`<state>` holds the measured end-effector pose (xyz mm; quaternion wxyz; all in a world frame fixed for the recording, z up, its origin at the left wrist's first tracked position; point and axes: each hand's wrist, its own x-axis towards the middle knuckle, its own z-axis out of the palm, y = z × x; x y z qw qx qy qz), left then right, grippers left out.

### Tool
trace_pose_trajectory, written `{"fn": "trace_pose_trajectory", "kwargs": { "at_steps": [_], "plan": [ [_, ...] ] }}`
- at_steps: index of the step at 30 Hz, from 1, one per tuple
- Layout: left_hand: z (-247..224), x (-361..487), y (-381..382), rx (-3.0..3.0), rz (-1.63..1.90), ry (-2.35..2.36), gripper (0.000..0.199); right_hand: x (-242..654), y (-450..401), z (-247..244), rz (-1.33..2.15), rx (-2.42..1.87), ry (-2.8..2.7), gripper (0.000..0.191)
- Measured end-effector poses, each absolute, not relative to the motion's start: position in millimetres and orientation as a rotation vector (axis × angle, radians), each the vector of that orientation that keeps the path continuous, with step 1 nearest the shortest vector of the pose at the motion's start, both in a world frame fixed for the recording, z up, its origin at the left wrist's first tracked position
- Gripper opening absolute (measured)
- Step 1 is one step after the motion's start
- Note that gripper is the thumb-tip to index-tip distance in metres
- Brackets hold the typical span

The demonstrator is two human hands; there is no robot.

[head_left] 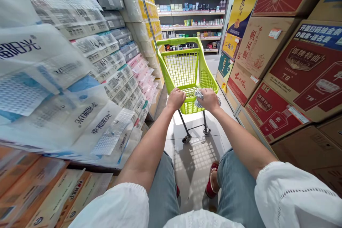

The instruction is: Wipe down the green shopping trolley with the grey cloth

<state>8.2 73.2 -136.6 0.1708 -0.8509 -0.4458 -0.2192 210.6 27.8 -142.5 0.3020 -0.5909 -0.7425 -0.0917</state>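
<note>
A bright green shopping cart point(182, 67) on dark legs with wheels stands straight ahead of me, its mesh basket holding nothing that I can see. My left hand point(176, 99) is wrapped round the near rim of the cart, on its left side. On the right side of the same rim, my right hand point(209, 99) is closed with a grey-and-white striped cloth point(199, 97) bunched in it. Part of the cloth hangs out beyond the fingers on both sides. The rim under my right hand is mostly hidden.
Stacks of plastic-wrapped tissue packs point(101, 57) line the left side, with yellow packs point(149, 0) behind. Cartons point(267, 42) are piled along the right. Shelves of small boxed goods point(192, 7) stand at the far end. Pale floor tiles point(221, 128) run between them.
</note>
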Motion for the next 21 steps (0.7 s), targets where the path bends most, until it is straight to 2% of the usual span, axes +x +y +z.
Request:
{"fn": "trace_pose_trajectory", "kwargs": {
  "at_steps": [4,11,16,21],
  "plan": [
    [-140,14,74,-2.411,-0.637,-1.287,0.042,208,30,-144,-0.262,-1.628,-1.869,0.034],
    [-140,10,72,-2.41,-0.606,-1.28,0.033,157,19,-142,-0.231,-1.472,-2.031,0.035],
    [-133,-3,75,-2.427,-0.571,-1.306,0.042,192,28,-138,-0.184,-1.548,-2.009,0.034],
    [-133,10,63,-2.413,-0.58,-1.397,0.036,212,31,-139,-0.225,-1.65,-1.888,0.039]
  ]
}}
